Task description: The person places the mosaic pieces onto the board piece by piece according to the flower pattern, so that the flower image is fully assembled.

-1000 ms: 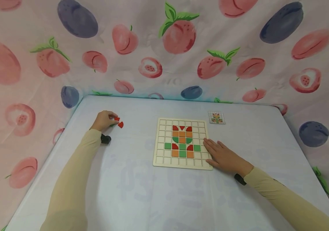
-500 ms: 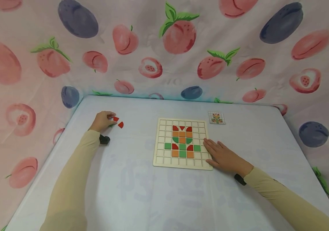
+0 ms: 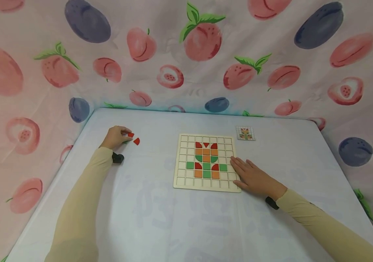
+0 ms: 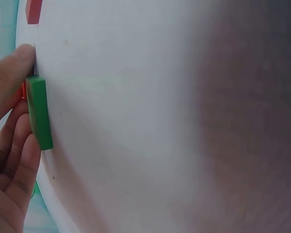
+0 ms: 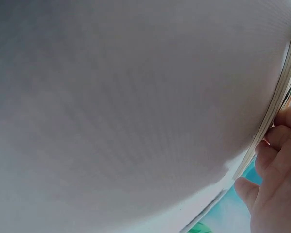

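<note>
At the table's far left, my left hand (image 3: 115, 137) pinches a small red tile (image 3: 131, 134) between thumb and fingers. A red quarter-circle tile (image 3: 136, 141) lies just right of it. In the left wrist view a green tile (image 4: 40, 114) lies by the fingertips and partly hides the red one. My right hand (image 3: 256, 179) rests with straight fingers on the right edge of a square wooden grid board (image 3: 185, 182). Red, orange and green tiles form a flower-like pattern in the board's middle. The right wrist view shows the fingers at the board's side.
A small pattern card (image 3: 245, 133) with a similar flower lies behind the board, to its right. The white-covered table (image 3: 147, 218) meets a fruit-print cloth (image 3: 186, 54) at the back and both sides.
My left hand has shifted slightly left, and the red tile at its fingertips has moved left with it. The right hand and the board have stayed in place.
</note>
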Available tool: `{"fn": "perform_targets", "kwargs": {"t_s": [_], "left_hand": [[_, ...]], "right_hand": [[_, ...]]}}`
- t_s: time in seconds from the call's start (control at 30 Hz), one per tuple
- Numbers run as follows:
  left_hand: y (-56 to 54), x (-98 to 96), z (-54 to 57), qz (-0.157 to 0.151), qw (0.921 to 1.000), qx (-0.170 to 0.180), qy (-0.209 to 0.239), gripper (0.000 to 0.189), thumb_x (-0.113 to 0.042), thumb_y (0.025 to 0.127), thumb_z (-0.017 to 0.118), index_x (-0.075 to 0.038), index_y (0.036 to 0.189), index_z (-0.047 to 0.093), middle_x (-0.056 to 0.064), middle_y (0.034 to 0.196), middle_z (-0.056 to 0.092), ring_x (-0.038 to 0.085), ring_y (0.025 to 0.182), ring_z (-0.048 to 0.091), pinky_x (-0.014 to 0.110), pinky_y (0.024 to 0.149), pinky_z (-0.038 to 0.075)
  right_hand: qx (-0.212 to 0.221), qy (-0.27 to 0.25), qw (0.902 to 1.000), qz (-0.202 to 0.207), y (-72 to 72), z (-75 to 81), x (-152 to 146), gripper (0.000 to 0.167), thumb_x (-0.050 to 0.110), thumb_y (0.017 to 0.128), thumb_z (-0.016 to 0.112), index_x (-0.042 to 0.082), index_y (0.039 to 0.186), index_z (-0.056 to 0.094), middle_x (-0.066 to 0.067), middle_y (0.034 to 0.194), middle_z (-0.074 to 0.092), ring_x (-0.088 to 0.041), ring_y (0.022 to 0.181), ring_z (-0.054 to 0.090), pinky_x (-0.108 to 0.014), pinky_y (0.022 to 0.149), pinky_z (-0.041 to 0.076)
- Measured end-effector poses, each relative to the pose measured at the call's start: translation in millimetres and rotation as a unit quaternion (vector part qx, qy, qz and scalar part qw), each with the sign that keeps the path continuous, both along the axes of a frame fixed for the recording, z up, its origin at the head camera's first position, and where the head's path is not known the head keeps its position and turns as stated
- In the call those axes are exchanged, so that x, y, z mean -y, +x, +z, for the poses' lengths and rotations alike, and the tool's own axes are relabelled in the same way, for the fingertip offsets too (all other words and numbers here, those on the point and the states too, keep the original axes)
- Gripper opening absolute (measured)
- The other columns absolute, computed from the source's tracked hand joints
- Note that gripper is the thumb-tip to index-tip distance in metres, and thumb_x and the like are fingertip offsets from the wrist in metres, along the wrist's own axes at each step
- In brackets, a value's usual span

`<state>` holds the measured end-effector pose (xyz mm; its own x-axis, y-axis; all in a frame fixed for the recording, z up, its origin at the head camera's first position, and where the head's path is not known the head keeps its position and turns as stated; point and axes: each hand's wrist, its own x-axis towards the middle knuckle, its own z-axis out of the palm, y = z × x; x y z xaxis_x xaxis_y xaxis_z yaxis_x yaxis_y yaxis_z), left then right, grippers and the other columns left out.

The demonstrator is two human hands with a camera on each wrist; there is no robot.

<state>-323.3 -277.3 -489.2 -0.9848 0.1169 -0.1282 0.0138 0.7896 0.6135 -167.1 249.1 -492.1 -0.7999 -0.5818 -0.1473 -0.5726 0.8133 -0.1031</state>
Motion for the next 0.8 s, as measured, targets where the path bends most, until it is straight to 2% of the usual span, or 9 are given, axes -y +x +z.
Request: {"fn": "perform_targets", "kwargs": {"t_s": [0.23, 0.37, 0.53, 0.8], "left_hand": [[0.1, 0.9, 2.4, 0.011, 0.9997, -0.008, 0.022, 0.039, -0.019, 0.084, 0.071, -0.001, 0.118, 0.063, 0.02, 0.116, 0.059, 0.031, 0.105, 0.049, 0.045, 0.094, 0.043], [4.1, -6.8, 13.4, 0.009, 0.9992, -0.019, 0.034, 0.04, -0.022, 0.086, 0.069, -0.002, 0.12, 0.062, 0.02, 0.121, 0.057, 0.033, 0.109, 0.048, 0.046, 0.096, 0.043], [18.0, -31.2, 32.4, -0.015, 0.9988, -0.033, 0.033, 0.038, -0.018, 0.086, 0.069, -0.003, 0.12, 0.062, 0.02, 0.123, 0.056, 0.035, 0.112, 0.05, 0.047, 0.097, 0.044], [44.9, -73.1, 37.5, -0.07, 0.9941, -0.068, 0.048, 0.036, -0.016, 0.08, 0.075, -0.006, 0.113, 0.067, 0.016, 0.117, 0.062, 0.033, 0.107, 0.057, 0.045, 0.095, 0.047]], "right_hand": [[-0.005, -0.009, 0.9999, 0.006, 0.5, 1.2, 0.6, 0.074, 0.043, 0.094, 0.051, 0.001, 0.148, 0.023, -0.015, 0.155, 0.023, -0.031, 0.142, 0.025, -0.055, 0.112, 0.024], [0.004, 0.001, 1.0, 0.001, -0.5, -0.5, 0.2, 0.074, 0.044, 0.095, 0.049, 0.003, 0.149, 0.02, -0.012, 0.157, 0.02, -0.029, 0.144, 0.022, -0.053, 0.114, 0.022], [0.008, -0.002, 1.0, -0.001, -0.6, -0.2, 0.3, 0.074, 0.044, 0.095, 0.049, 0.004, 0.149, 0.02, -0.012, 0.157, 0.019, -0.03, 0.144, 0.022, -0.054, 0.114, 0.021], [0.008, 0.0, 1.0, -0.003, 0.2, 0.7, 1.3, 0.074, 0.044, 0.095, 0.049, 0.003, 0.149, 0.02, -0.013, 0.157, 0.02, -0.03, 0.144, 0.022, -0.054, 0.114, 0.022]]}}
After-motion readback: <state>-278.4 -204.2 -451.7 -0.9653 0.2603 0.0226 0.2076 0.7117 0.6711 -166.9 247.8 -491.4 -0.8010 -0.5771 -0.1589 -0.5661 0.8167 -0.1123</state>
